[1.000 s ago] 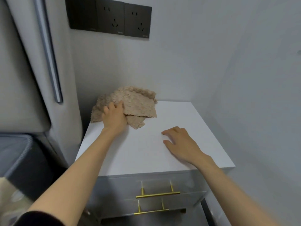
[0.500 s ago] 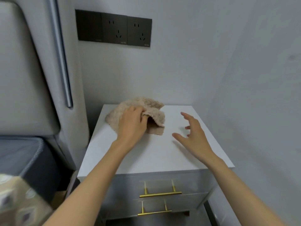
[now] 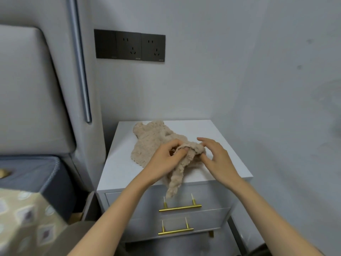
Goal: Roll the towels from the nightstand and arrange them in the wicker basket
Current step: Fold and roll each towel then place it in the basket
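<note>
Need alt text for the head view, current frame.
The left hand grips a bunched fold of a beige towel on a white nightstand while the right hand pinches it alongside; one end hangs over the front edge above gold drawer handles. Black wall sockets above, grey padded headboard at left.

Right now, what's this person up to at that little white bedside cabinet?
A person is handling a beige towel on top of the white nightstand. The left hand grips a bunched part of it, and the right hand pinches the fold beside it. One end droops over the front edge, above the upper brass drawer handle. More beige cloth lies flat farther back; whether that is a separate towel is unclear. Nothing is rolled yet.
</note>
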